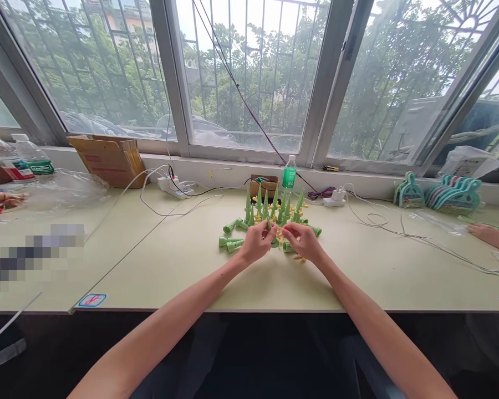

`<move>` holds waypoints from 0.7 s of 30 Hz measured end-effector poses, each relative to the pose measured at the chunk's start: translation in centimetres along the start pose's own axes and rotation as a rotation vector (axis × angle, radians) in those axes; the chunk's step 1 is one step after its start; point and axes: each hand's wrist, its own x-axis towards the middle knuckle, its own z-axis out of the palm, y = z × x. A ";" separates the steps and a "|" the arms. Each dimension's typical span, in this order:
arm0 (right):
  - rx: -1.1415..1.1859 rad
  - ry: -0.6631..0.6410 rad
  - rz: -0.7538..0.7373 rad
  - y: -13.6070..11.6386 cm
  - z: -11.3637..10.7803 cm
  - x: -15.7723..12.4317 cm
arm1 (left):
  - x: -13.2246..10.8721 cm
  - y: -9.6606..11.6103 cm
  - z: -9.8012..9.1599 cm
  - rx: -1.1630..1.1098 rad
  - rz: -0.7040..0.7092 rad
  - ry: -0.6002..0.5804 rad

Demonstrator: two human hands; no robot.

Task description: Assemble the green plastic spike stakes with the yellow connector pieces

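Note:
In the head view, my left hand [258,241] is closed around a green plastic watering spike [269,224], whose pointed tip shows above the fingers. Close beside it, the fingers of my right hand [303,241] pinch a small yellow plastic valve [280,235] against the spike. My fingers partly hide where the two parts meet. Behind my hands, several green spikes [248,206] stand upright on the table, points up. More green tubes [229,242] lie on their sides to the left, and loose yellow valves [301,258] are scattered among them.
A green-labelled bottle [289,173] and a small brown box [263,187] stand behind the spikes. Power strips [175,187] and white cables [374,219] run along the window side. At far right are teal hangers [453,194] and another person's hand [491,237].

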 end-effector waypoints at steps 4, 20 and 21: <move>0.060 -0.012 -0.022 -0.3 0.0 0.0 | 0.0 -0.1 0.0 0.001 0.007 -0.005; 0.065 -0.040 -0.001 -0.6 -0.1 0.0 | 0.0 -0.2 0.1 0.045 0.030 -0.022; 0.067 -0.044 -0.001 -0.6 -0.1 0.0 | 0.0 -0.2 0.1 0.046 0.032 -0.024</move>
